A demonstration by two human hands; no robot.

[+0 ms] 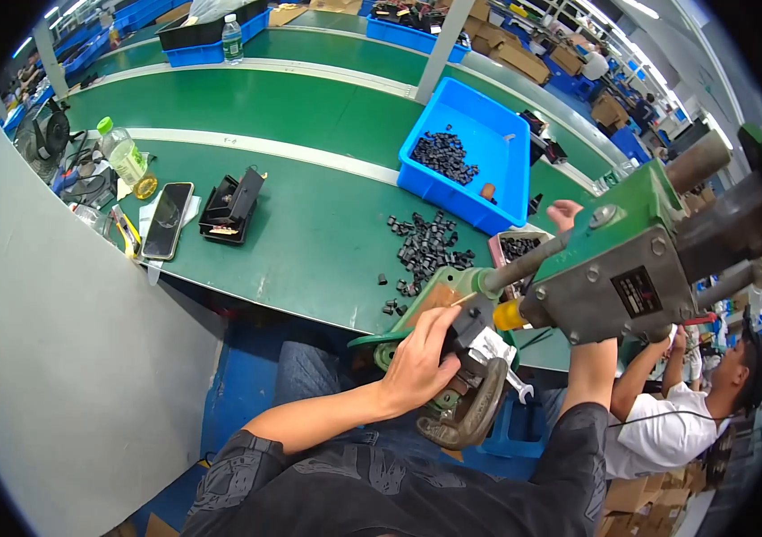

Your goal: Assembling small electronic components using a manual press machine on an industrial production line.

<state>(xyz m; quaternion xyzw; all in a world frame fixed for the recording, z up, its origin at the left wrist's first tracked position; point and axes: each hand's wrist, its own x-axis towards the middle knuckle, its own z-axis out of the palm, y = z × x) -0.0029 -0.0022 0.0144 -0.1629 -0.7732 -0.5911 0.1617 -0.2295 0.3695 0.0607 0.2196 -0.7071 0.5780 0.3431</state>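
Observation:
My left hand [418, 365] is closed on a black plastic block-like part [468, 328] at the base of a green bench press [609, 234]. A thin pale stick [464, 299] pokes out by its fingertips. Just right of the part are a yellow-collared ram end [508, 315] and an open-end wrench [520, 387]. My right forearm passes up behind the press head. Beyond it, part of my right hand [564, 213] shows above a small box of black parts [519, 247]; the press hides most of its fingers.
Loose small black parts [430, 249] lie on the green bench beside a blue bin [464, 192] of similar parts. Left are a black box [230, 208], a phone [169, 221], a cutter knife [126, 231] and a bottle [123, 154]. A co-worker [681, 421] sits close at right.

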